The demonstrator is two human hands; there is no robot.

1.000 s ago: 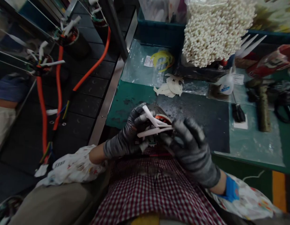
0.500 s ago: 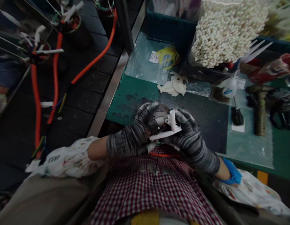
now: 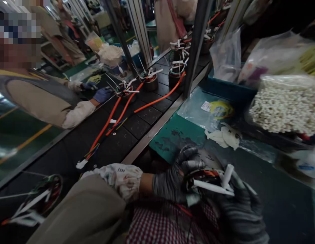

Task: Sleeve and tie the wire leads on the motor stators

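Both gloved hands sit low at the near edge of the green bench (image 3: 172, 135), the left hand (image 3: 172, 179) and right hand (image 3: 238, 210) closed around a small motor part (image 3: 205, 176) with white sleeves sticking out. Ahead of them lies a bare dark mat (image 3: 274, 189), open to reach across. Beyond it, a pile of white paper pieces (image 3: 224, 137), a plastic bag of white tubes (image 3: 287, 105) and a blue bin (image 3: 228, 89) block the far side. A metal post (image 3: 195, 47) stands at the bench's left edge. Left of it, the black conveyor (image 3: 132, 125) carries motor parts trailing orange cables (image 3: 159, 98); a co-worker's gloved hand (image 3: 102, 94) reaches in there.
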